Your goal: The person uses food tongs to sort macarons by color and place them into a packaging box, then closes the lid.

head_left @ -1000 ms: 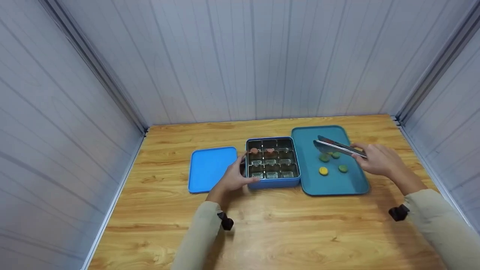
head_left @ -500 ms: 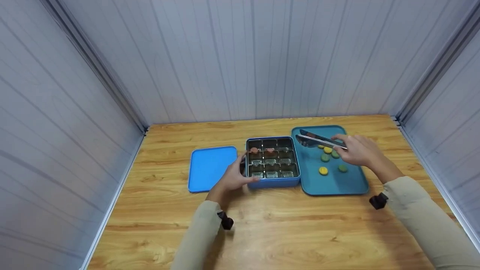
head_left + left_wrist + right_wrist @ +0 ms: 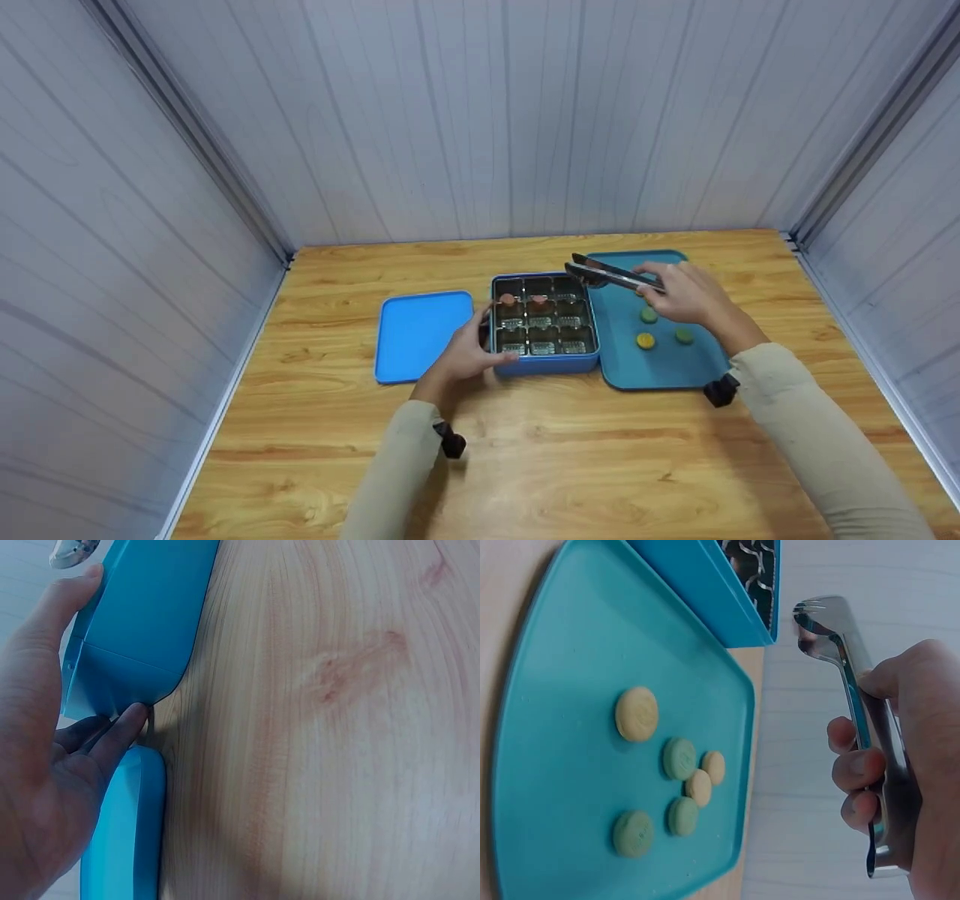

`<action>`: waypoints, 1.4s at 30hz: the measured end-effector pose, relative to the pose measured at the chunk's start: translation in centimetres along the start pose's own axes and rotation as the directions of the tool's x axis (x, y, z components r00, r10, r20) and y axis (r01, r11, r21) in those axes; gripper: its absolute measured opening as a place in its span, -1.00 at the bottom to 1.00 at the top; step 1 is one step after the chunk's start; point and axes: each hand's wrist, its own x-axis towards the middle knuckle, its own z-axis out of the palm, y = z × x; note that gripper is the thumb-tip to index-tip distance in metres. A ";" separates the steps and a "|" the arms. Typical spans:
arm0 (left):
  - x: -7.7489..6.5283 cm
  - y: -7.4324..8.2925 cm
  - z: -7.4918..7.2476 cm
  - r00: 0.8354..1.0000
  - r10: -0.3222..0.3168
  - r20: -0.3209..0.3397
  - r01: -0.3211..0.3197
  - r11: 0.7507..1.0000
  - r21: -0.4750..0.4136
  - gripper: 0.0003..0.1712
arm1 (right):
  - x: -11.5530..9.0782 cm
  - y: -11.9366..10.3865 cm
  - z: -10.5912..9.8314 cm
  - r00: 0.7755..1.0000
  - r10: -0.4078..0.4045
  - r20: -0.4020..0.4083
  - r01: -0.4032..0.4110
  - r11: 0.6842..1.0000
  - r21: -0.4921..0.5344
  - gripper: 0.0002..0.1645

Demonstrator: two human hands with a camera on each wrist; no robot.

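My left hand (image 3: 466,354) holds the front left corner of a blue box (image 3: 547,365), thumb on the front rim and fingers along the left side. A clear divided insert fills the box. Two pinkish macarons (image 3: 508,300) show in its left and middle columns. My right hand (image 3: 688,294) grips metal tongs (image 3: 891,742) by their arms. Their tips are over the box's back right corner; I cannot tell whether anything is between them. Below that hand, a teal tray (image 3: 664,373) bears several green macarons (image 3: 634,833) and yellow macarons (image 3: 637,714).
The blue lid (image 3: 420,337) lies flat to the left of the box. The tray stands directly against the box's right side. Pale panel walls (image 3: 465,120) enclose the wooden table (image 3: 570,457) at the back and both sides.
My right hand has carried the tongs leftward from above the tray's macarons to the box's back right corner. My left hand has stayed on the box.
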 end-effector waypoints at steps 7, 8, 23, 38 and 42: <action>-0.1 0.2 0.1 1.000 -0.019 -0.005 0.019 1.000 0.022 0.38 | 1.0 -0.2 1.3 0.999 0.004 0.032 -0.005 1.000 0.008 -0.48; 0.0 0.2 0.1 1.000 -0.024 -0.006 0.024 0.999 0.032 0.38 | 1.1 -0.3 1.4 0.999 0.005 0.034 -0.006 1.000 0.006 -0.47; 0.0 0.2 0.3 1.000 0.003 0.007 -0.003 1.000 -0.021 0.35 | 1.6 -1.0 2.3 0.998 0.037 0.045 -0.037 0.999 0.007 -0.46; 0.0 0.3 0.3 1.000 -0.005 0.002 0.005 1.000 -0.008 0.35 | 1.1 -0.3 2.0 0.991 0.118 0.057 -0.121 0.990 0.070 -0.33; 0.0 0.4 0.3 1.000 -0.012 0.004 0.012 1.000 0.002 0.36 | 0.6 0.3 1.6 0.990 0.133 0.049 -0.137 0.987 0.083 -0.30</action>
